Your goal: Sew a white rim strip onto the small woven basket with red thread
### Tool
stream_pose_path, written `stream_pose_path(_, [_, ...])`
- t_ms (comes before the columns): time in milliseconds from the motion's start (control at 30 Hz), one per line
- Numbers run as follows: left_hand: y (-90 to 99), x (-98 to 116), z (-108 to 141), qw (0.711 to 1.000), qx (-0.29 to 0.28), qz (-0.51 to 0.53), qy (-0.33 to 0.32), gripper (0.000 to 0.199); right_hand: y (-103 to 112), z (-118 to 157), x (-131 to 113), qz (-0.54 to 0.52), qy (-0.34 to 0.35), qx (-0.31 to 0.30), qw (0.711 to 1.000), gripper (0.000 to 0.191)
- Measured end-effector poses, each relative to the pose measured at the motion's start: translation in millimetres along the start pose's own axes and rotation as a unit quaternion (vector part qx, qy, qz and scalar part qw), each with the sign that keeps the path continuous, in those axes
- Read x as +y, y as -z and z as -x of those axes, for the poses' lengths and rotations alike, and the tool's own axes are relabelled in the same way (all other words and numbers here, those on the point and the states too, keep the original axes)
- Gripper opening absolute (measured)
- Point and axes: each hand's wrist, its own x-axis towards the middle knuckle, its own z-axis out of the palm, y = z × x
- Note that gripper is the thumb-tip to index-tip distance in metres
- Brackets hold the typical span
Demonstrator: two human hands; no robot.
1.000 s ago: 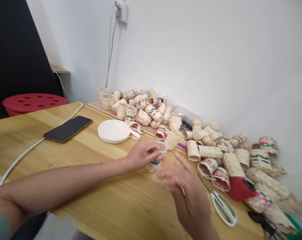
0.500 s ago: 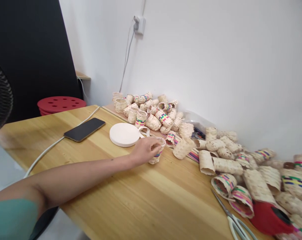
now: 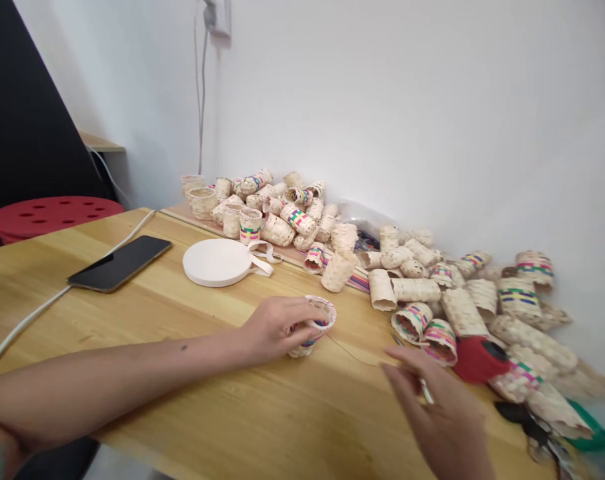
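1. Left hand [image 3: 277, 327]: clenched around a small woven basket [image 3: 316, 327], fingers wrapped over its side. This is the piece in hand.
2. Basket position: on the table [image 3: 132, 300], tilted, with its lower edge apparently touching the wood and its white-bound rim facing about 2 o'clock. Coloured bands show below the rim. The hand seems to be pinning it down so that the rounded body cannot roll.
3. A thin dark thread [image 3: 355, 353] runs from the basket toward 4 o'clock, in the direction of the other hand. Its far end is lost in blur, so I cannot tell whether it reaches the fingers.
4. Right hand [image 3: 432, 407]: at 4 o'clock from the basket, blurred, fingers loosely curled. A pale sliver [image 3: 426, 391] shows by the fingers. I cannot tell whether it is gripped, or what it is.
5. A heap of woven baskets and tubes [image 3: 297, 220] spreads from 1 to 3 o'clock against the wall, apparently pushed back to leave working space. A red yarn ball [image 3: 479, 360] sits at its front edge, within reach of the right hand.
6. At about 10 o'clock lie a roll of white tape [image 3: 212, 262], its loose end trailing, and a phone [image 3: 119, 263] on a white cable [image 3: 27, 320], both away from the hands.
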Motion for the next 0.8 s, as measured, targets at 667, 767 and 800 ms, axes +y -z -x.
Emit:
stream_pose_path(667, [29.4, -28.8, -17.3, 0.995, -0.021, 0.068, -0.069, 0.017, -37.1, -38.9, 11.6, -0.096, 0.113, -0.151, 0.977, 0.019])
stream_pose_path(767, [29.0, -26.0, -17.8, 0.992, -0.061, 0.043, -0.104, 0.018, -37.8, -35.6, 13.1, -0.099, 0.112, -0.153, 0.977, 0.019])
stream_pose_path(800, [29.2, -24.2, -18.1, 0.991, -0.071, 0.029, -0.113, 0.019, -38.0, -35.0, 13.2, -0.099, 0.113, -0.152, 0.977, 0.020])
